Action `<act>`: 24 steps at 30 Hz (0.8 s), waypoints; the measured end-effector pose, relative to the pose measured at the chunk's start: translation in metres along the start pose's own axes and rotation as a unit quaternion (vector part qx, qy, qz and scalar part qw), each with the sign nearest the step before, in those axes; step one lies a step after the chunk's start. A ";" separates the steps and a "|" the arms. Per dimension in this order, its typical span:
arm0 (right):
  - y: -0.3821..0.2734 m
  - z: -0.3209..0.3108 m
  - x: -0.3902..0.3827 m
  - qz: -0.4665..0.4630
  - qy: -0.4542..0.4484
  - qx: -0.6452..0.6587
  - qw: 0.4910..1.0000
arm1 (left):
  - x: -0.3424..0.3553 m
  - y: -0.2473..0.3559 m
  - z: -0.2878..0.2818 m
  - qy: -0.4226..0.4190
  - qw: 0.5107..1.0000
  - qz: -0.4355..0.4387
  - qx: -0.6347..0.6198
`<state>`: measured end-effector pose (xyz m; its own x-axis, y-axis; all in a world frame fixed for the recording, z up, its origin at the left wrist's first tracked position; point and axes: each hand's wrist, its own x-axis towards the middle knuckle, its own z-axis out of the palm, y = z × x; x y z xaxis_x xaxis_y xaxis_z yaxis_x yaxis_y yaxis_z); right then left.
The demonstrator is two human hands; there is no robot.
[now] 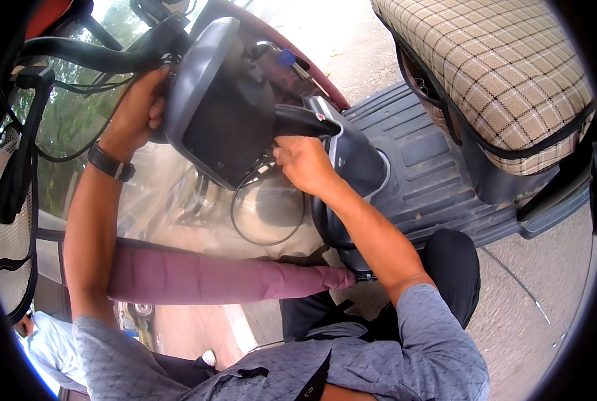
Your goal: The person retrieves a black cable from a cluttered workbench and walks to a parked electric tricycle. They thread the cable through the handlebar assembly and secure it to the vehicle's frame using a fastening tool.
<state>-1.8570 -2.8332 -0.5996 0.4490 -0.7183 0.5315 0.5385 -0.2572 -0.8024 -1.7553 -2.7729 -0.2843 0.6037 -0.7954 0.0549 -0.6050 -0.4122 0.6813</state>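
A dark grey plastic housing (225,113) sits tilted below the black handlebar (91,55) of a scooter-like vehicle. My left hand (137,110), a dark band on its wrist, reaches up behind the housing's left edge. Its fingers are curled, and the housing hides what they grip. Close to the housing's lower right corner, my right hand (305,164) is closed with thumb and fingers together. What it pinches is too small to make out. A thin black cable (233,217) hangs in a loop just below these fingertips. Beside my right hand is the black steering column cover (352,157).
A ridged grey footboard (425,157) lies to the right, with a beige checked seat (499,73) beyond. A padded maroon edge (232,274) and a clear windshield sheet (158,200) border the front. Another person (51,354) is at the lower left.
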 end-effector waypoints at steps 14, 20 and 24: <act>0.006 0.013 0.013 -0.041 0.004 0.014 0.999 | 0.000 -0.006 0.011 0.122 0.991 0.048 0.024; -0.004 0.012 0.010 0.009 0.005 0.008 1.000 | -0.002 0.009 0.017 0.132 0.990 0.007 0.054; 0.003 -0.004 -0.004 0.083 -0.012 -0.092 0.992 | -0.005 0.002 0.024 0.150 0.988 0.042 0.007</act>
<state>-1.8598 -2.8335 -0.6045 0.5395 -0.7453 0.3919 0.3166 -0.2517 -0.9146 -1.7718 -2.7807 -0.3010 0.6768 -0.6605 0.3251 -0.6648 -0.3585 0.6554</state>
